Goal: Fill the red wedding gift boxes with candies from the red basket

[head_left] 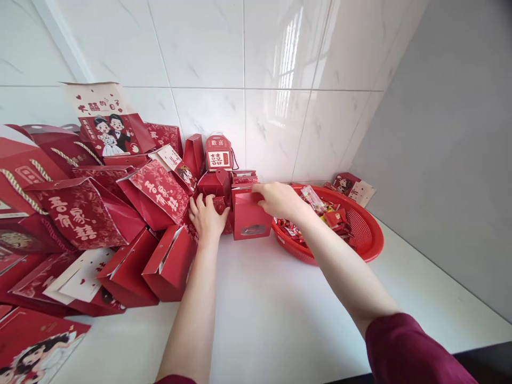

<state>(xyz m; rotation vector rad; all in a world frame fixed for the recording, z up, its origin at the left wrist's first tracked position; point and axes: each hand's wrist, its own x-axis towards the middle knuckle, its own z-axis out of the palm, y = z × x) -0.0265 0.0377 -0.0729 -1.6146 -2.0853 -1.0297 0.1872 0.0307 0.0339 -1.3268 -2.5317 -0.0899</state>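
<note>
My right hand pinches the upper edge of a red gift box, which stands upright on the white counter with a clear oval window low on its front. My left hand reaches in just left of that box with its fingers spread. Its fingertips rest against a small red patterned box, partly hidden behind the hand. Directly behind stand another red box and, on top, a small handled box with a white double-happiness panel.
Many red wedding gift boxes crowd the left side, one patterned box leaning near my left hand. At right, a red plastic basket holds wrapped sweets. A red-and-white box lies behind it. White tiles back the counter; a grey wall bounds the right.
</note>
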